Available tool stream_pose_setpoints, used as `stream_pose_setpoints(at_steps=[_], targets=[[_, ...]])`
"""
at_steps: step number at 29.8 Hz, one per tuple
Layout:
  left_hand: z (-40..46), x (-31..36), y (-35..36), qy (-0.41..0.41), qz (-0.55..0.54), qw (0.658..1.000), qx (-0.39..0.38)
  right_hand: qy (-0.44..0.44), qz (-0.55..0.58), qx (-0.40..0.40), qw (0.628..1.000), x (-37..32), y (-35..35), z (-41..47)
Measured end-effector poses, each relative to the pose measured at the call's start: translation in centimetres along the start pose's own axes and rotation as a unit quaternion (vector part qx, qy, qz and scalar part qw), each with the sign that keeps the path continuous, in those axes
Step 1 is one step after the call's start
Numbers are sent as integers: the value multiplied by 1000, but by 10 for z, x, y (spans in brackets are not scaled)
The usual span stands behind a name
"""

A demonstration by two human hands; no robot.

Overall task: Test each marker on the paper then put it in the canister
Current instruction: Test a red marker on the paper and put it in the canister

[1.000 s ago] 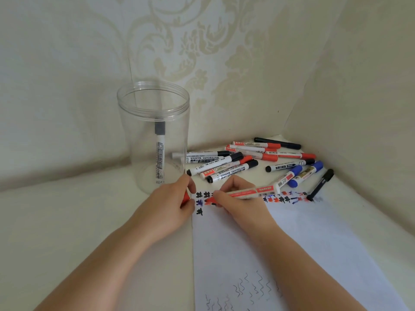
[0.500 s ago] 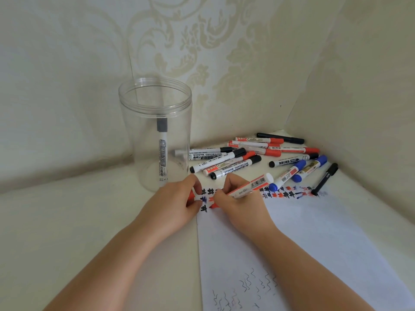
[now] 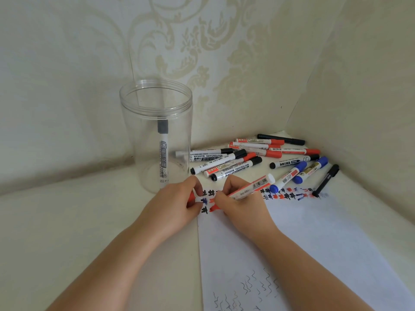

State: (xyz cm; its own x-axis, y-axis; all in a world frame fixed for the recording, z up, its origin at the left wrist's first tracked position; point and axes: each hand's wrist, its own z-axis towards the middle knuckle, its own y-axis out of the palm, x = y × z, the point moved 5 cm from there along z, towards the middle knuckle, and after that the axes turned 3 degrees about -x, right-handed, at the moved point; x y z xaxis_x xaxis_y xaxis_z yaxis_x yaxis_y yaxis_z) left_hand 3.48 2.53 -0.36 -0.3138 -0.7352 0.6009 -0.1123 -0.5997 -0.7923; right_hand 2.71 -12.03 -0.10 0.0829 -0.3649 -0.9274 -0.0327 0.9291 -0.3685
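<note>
The right hand (image 3: pixel 241 204) pinches a red marker (image 3: pixel 249 189) in a writing grip, tip down on the paper (image 3: pixel 314 243) just left of the fingers (image 3: pixel 229 185). Its long axis slants up and right, white end toward the loose marker pile (image 3: pixel 258 158). The left hand (image 3: pixel 177 203) — fingers closed on the red cap (image 3: pixel 190 197) — sits just beside the tip, nearer the canister (image 3: pixel 156 131) standing beyond it, one marker inside.

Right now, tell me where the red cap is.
Head view: the red cap is pinched in the left hand, just left of the paper, in front of the canister.
</note>
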Motion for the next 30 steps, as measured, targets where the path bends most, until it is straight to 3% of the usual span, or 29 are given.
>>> stream_pose_setpoints(at_steps=[8, 15, 18, 22, 30], targets=[[0, 1, -1, -4, 2, 1000, -2, 15, 30, -8, 999, -1, -1, -1], [-7, 16, -3, 29, -50, 998, -19, 34, 253, 59, 965, 4, -22, 3], [-8, 20, -5, 24, -112, 993, -31, 16, 287, 39, 957, 1, -23, 2], [-7, 20, -9, 50, -104, 993, 12, 0, 351, -27, 936, -1, -16, 3], [-6, 20, -12, 106, -85, 990, 49, 17, 324, -18, 946, 1, -16, 1]])
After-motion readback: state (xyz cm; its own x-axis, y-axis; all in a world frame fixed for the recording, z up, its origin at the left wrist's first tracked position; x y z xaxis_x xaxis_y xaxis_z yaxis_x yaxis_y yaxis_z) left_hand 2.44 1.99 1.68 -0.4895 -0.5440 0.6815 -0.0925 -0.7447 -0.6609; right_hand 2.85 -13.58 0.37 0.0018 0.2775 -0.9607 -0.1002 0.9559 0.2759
